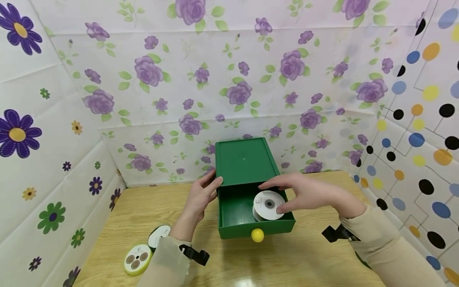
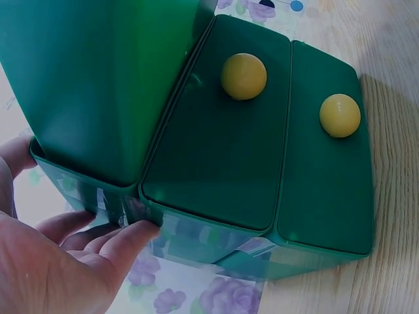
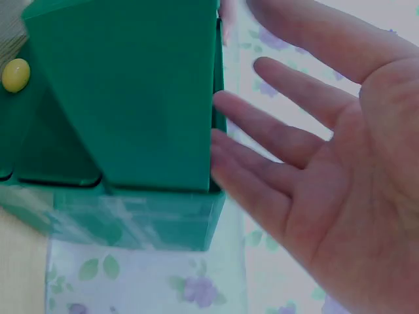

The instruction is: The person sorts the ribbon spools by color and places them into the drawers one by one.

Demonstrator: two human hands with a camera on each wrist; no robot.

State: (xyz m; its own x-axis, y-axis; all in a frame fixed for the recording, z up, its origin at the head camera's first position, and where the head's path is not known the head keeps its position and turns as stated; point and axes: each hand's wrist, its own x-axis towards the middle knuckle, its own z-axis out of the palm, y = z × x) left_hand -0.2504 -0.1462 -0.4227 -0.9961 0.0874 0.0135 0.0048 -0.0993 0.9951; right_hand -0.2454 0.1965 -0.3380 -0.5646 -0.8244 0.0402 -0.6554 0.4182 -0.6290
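A green drawer unit (image 1: 244, 159) stands against the back wall with its top drawer (image 1: 236, 232) pulled out. Inside that drawer, towards its right, lies a white-faced spool (image 1: 264, 211). My left hand (image 1: 202, 195) rests against the unit's left side, thumb at the top edge; in the left wrist view its fingertips touch the side wall. Over the drawer's right side is my right hand (image 1: 306, 193), fingers extended and thumb overlapping the spool. The right wrist view shows this hand (image 3: 340, 170) with spread fingers beside the drawer, its palm bare.
Two more spools lie on the table at front left, one yellow-edged (image 1: 136, 261) and one dark-edged (image 1: 157, 238). Yellow knobs (image 2: 243, 76) stick out from the lower drawers. Part of a green object (image 1: 363, 260) shows beneath the right sleeve. Patterned sheets hang around the table.
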